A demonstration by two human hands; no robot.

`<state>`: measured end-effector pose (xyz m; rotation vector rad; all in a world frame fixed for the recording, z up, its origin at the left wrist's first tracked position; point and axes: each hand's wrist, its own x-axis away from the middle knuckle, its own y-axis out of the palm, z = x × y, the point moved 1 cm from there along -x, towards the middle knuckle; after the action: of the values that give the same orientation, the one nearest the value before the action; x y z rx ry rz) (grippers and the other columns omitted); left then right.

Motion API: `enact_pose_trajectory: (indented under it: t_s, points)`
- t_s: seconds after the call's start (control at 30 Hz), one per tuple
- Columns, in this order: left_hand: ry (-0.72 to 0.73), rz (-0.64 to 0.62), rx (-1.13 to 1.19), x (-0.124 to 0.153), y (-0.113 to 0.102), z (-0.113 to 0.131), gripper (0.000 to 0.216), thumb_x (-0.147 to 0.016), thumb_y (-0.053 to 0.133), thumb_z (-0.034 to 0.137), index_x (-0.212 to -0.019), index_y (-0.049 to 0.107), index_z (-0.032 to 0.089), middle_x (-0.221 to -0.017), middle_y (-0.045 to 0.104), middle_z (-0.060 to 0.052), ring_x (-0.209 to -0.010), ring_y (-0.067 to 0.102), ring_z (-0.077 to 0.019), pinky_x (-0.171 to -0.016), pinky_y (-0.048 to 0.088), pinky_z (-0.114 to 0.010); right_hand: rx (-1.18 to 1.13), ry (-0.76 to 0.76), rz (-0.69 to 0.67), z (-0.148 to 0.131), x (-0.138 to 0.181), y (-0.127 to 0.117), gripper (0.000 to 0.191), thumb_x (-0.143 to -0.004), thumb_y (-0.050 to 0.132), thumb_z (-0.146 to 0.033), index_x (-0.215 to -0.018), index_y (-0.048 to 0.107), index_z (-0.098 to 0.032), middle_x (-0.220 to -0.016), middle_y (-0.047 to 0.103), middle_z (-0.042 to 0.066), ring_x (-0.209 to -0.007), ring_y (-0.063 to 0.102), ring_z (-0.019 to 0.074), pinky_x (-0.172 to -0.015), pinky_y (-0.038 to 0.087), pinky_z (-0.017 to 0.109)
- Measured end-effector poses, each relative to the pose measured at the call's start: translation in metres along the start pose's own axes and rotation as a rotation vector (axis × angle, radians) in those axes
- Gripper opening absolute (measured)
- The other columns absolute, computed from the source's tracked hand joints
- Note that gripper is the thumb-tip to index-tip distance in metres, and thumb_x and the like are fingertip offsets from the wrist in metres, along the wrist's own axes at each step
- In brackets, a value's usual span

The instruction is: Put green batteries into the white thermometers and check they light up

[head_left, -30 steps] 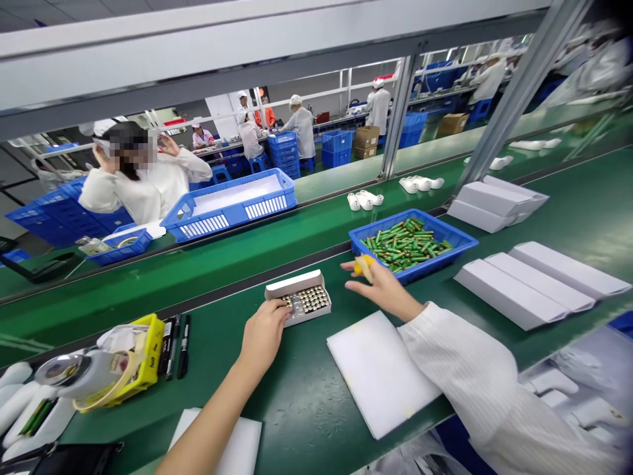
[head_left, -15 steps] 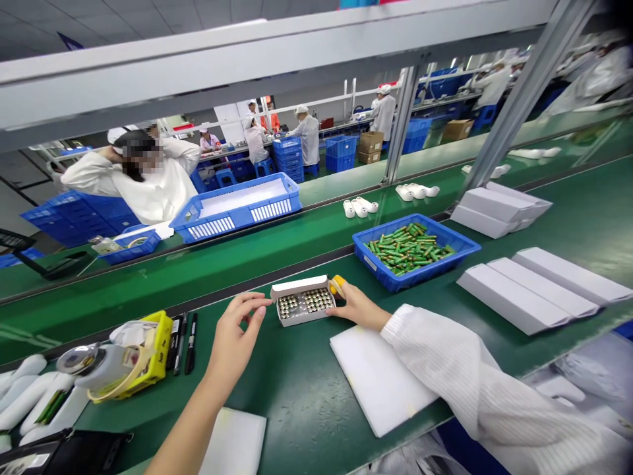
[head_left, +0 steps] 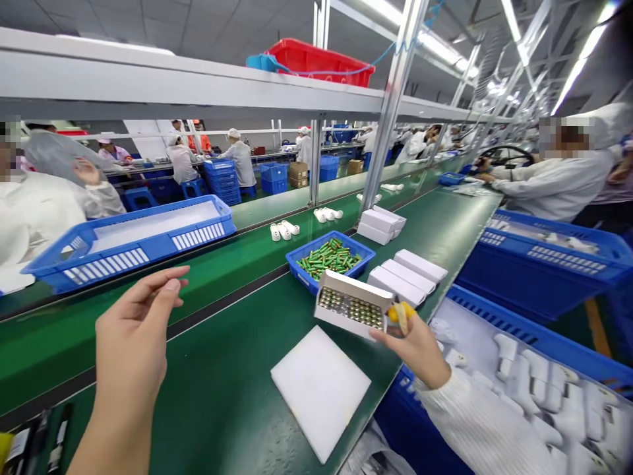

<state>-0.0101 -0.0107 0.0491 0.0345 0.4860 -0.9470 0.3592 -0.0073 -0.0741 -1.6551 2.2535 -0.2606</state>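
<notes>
My right hand (head_left: pixel 415 343) grips one end of an open white box of batteries (head_left: pixel 352 309), raised above the green bench. Rows of battery ends fill the box, with a gap among them, and its lid flap stands up at the back. Something yellow (head_left: pixel 399 311) covers a fingertip of that hand. My left hand (head_left: pixel 136 330) hangs in the air to the left, fingers loosely bent and thumb apart, with no object visible in it. Behind the box, a blue tray (head_left: pixel 314 282) holds many loose green batteries. A white foam sheet (head_left: pixel 320 389) lies in front of the box.
Closed white boxes (head_left: pixel 403 280) lie to the right, near a stacked group (head_left: pixel 380 224). White devices (head_left: pixel 284 229) sit on the green belt. A long blue crate (head_left: pixel 148 247) stands left, near a co-worker. Blue crates of white parts (head_left: pixel 558 389) flank the bench's right edge.
My view has swung right. My right hand has lifted the battery box and carried it right, past the tray's front. My left hand has come away from the box.
</notes>
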Motion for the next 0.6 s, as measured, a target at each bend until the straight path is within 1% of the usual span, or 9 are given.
enact_pose_trajectory:
  t_s: [0.07, 0.13, 0.2, 0.3, 0.37, 0.43, 0.5, 0.53, 0.6]
  points:
    - [0.019, 0.028, 0.108, -0.01, 0.009, 0.001, 0.02, -0.078, 0.062, 0.039, -0.093, 0.068, 0.027, -0.104, 0.067, 0.0, -0.094, 0.06, -0.0222, -0.079, 0.051, -0.036, 0.1, 0.061, 0.136, 0.014, 0.006, -0.021, 0.059, -0.054, 0.076, -0.052, -0.095, 0.051, -0.018, -0.102, 0.065, 0.014, -0.084, 0.067, 0.0305, -0.076, 0.055, 0.045]
    - [0.044, 0.095, 0.197, -0.019, 0.012, -0.003, 0.02, -0.074, 0.065, 0.032, -0.09, 0.069, 0.022, -0.102, 0.068, -0.001, -0.091, 0.062, -0.0201, -0.074, 0.052, -0.031, 0.204, 0.103, 0.243, 0.03, 0.008, -0.034, 0.059, -0.052, 0.074, -0.054, -0.093, 0.051, -0.018, -0.099, 0.065, 0.014, -0.076, 0.067, 0.0301, -0.072, 0.054, 0.045]
    - [0.056, 0.159, 0.249, -0.025, 0.01, -0.012, 0.019, -0.07, 0.067, 0.028, -0.086, 0.07, 0.018, -0.096, 0.07, -0.002, -0.085, 0.063, -0.0179, -0.066, 0.051, -0.025, 0.31, 0.122, 0.318, 0.044, 0.005, -0.04, 0.057, -0.052, 0.071, -0.057, -0.088, 0.051, -0.019, -0.09, 0.066, 0.012, -0.069, 0.066, 0.0294, -0.068, 0.053, 0.044]
    - [0.021, 0.206, 0.239, -0.029, -0.002, -0.033, 0.016, -0.068, 0.068, 0.027, -0.082, 0.07, 0.019, -0.092, 0.071, -0.001, -0.08, 0.064, -0.0169, -0.062, 0.05, -0.023, 0.422, 0.122, 0.365, 0.057, -0.007, -0.041, 0.053, -0.054, 0.067, -0.063, -0.08, 0.048, -0.021, -0.073, 0.063, 0.009, -0.067, 0.063, 0.0299, -0.065, 0.052, 0.044]
    - [-0.041, 0.149, 0.127, -0.029, -0.013, -0.046, 0.017, -0.07, 0.067, 0.032, -0.083, 0.07, 0.022, -0.093, 0.071, 0.0, -0.084, 0.064, -0.019, -0.065, 0.051, -0.026, 0.443, 0.023, 0.405, 0.057, -0.015, -0.038, 0.055, -0.059, 0.061, -0.067, -0.082, 0.048, -0.019, -0.083, 0.061, 0.013, -0.076, 0.063, 0.0313, -0.065, 0.052, 0.043]
    - [-0.143, 0.004, -0.033, -0.029, -0.024, -0.056, 0.024, -0.071, 0.065, 0.042, -0.087, 0.07, 0.024, -0.096, 0.07, 0.0, -0.09, 0.064, -0.023, -0.07, 0.053, -0.031, 0.508, -0.164, 0.504, 0.048, -0.018, -0.034, 0.054, -0.068, 0.053, -0.068, -0.085, 0.048, -0.017, -0.101, 0.055, 0.021, -0.093, 0.058, 0.0341, -0.074, 0.051, 0.046]
    - [-0.23, -0.1, -0.118, -0.029, -0.032, -0.065, 0.035, -0.068, 0.063, 0.051, -0.09, 0.07, 0.024, -0.097, 0.07, -0.003, -0.095, 0.063, -0.0264, -0.075, 0.053, -0.035, 0.614, -0.351, 0.577, 0.035, -0.015, -0.026, 0.046, -0.079, 0.044, -0.063, -0.085, 0.048, -0.017, -0.106, 0.053, 0.022, -0.103, 0.053, 0.0352, -0.084, 0.047, 0.049]
    - [-0.25, -0.108, -0.121, -0.03, -0.035, -0.068, 0.039, -0.067, 0.062, 0.053, -0.09, 0.069, 0.023, -0.097, 0.07, -0.004, -0.096, 0.063, -0.0274, -0.077, 0.053, -0.037, 0.656, -0.41, 0.55, 0.03, -0.013, -0.02, 0.04, -0.084, 0.04, -0.058, -0.084, 0.049, -0.018, -0.1, 0.055, 0.02, -0.1, 0.054, 0.0339, -0.084, 0.046, 0.049]
    - [-0.265, -0.098, -0.127, -0.033, -0.037, -0.073, 0.042, -0.066, 0.06, 0.055, -0.09, 0.068, 0.023, -0.099, 0.07, -0.005, -0.098, 0.062, -0.028, -0.082, 0.052, -0.039, 0.699, -0.465, 0.357, 0.024, -0.01, -0.003, 0.033, -0.09, 0.033, -0.049, -0.078, 0.048, -0.022, -0.079, 0.059, 0.012, -0.082, 0.06, 0.0291, -0.075, 0.048, 0.044]
